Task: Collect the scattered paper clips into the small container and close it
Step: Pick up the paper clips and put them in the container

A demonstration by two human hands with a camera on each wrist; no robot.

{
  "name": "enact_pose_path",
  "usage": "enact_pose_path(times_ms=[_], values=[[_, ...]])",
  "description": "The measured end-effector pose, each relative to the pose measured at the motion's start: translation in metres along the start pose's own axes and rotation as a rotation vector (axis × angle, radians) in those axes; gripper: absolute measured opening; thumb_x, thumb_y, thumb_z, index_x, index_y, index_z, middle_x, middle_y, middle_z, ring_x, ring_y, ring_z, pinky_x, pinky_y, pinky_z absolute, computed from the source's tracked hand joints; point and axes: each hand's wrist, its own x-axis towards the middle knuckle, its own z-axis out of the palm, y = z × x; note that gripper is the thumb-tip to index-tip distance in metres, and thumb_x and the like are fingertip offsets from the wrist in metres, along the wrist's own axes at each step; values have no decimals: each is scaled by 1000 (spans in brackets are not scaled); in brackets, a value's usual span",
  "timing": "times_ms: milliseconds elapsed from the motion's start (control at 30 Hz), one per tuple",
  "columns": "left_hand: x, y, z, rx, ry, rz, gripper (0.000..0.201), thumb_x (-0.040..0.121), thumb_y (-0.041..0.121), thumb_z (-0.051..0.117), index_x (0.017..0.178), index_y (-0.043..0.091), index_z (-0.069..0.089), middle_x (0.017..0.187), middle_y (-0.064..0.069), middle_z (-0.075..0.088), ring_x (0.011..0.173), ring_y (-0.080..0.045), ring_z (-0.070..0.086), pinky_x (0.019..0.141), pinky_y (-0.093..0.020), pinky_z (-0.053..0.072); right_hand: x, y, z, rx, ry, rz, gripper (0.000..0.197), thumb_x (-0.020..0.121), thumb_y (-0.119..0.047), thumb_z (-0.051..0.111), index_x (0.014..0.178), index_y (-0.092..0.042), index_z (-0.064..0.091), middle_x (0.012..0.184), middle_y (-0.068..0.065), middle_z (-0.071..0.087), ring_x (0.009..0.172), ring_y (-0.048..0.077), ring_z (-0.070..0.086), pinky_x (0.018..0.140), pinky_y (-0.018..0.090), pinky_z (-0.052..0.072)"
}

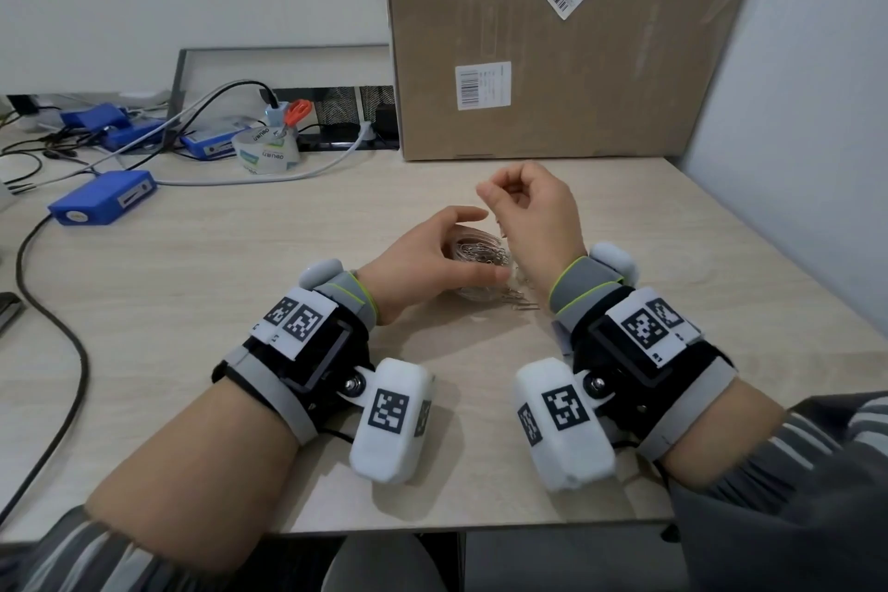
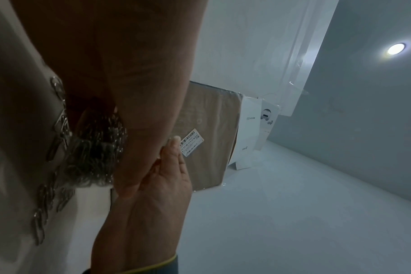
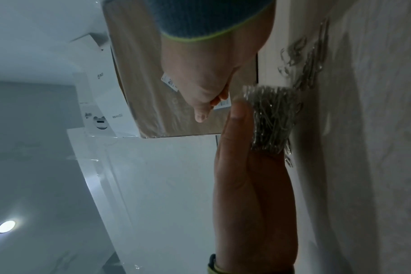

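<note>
A small clear container (image 1: 473,250) (image 2: 94,153) (image 3: 272,118), packed with silver paper clips, stands on the wooden table (image 1: 288,255). My left hand (image 1: 487,243) (image 2: 139,83) grips it, fingers curved over the far side and thumb on the near side. My right hand (image 1: 497,197) (image 3: 200,83) hovers just above and behind the container with fingers curled and thumb pinched against them. A few thin clips show faintly beneath its fingers. Loose paper clips (image 1: 521,303) (image 2: 42,213) (image 3: 312,61) lie on the table by the container's near right side. No lid is visible.
A large cardboard box (image 1: 552,39) stands behind the hands. At the back left are a tape roll (image 1: 266,149), orange-handled scissors (image 1: 298,111), blue devices (image 1: 103,197) and cables (image 1: 53,303). A pale partition (image 1: 793,87) borders the right side.
</note>
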Motion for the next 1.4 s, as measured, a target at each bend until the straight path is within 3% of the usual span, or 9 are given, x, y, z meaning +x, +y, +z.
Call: enact_pose_path(times_ms=[167,300,400,533,700,800,900,1033,1400], values=[[1,0,0,4,78,50,63,73,9,80,128,12,50,112,-6,68,97,-13,67,77,-25,56,-8,0,2,-92,-155,-70,9,78,-12,70,73,-13,62,64,-8,58,58,1,51,60,12,42],[4,-3,-2,-46,145,53,75,67,15,80,134,13,45,109,-4,68,91,-11,67,82,-29,56,-9,1,-2,-158,-238,-122,7,76,-17,73,71,-12,70,70,-2,66,70,6,55,65,8,38],[4,-2,-2,-86,210,52,74,74,9,80,137,13,40,110,-1,65,82,0,65,77,-20,54,-8,5,-5,-190,-209,-172,10,83,-26,65,76,-25,73,78,-9,67,87,14,58,84,20,40],[7,-5,-8,-75,394,48,73,76,21,80,138,16,41,116,-5,62,99,-12,63,87,-24,53,-4,13,-7,-232,-147,-101,21,88,-34,59,98,-18,68,98,-6,65,96,15,59,88,33,45],[12,-9,-20,-93,654,19,69,75,30,79,133,18,44,116,-2,59,104,-15,60,94,-29,49,-8,27,-7,-849,-581,23,62,82,-67,44,133,-33,42,141,-3,41,131,23,33,104,43,27],[14,-12,-23,-104,680,-7,68,75,31,79,131,18,44,116,-3,58,107,-17,60,97,-32,48,-12,28,-5,-913,-671,-62,59,78,-67,50,127,-34,47,133,-3,44,124,23,35,98,40,28],[15,-14,-22,-105,664,-11,67,74,32,79,130,18,45,115,-2,58,105,-16,60,93,-29,49,-11,29,-2,-787,-648,-134,39,85,-48,57,113,-21,55,116,4,49,110,24,45,89,31,33],[14,-14,-21,-105,639,-12,64,74,31,80,127,17,49,116,-3,61,104,-15,61,95,-31,50,-12,22,-1,-846,-669,-203,28,90,-40,52,96,-13,50,101,7,53,91,28,54,74,37,39],[13,-13,-20,-80,615,-20,65,72,32,81,127,18,49,118,-3,59,106,-16,61,95,-31,50,-7,20,0,-1015,-644,-293,26,94,-40,45,87,-16,46,97,12,64,88,33,57,64,33,31]])
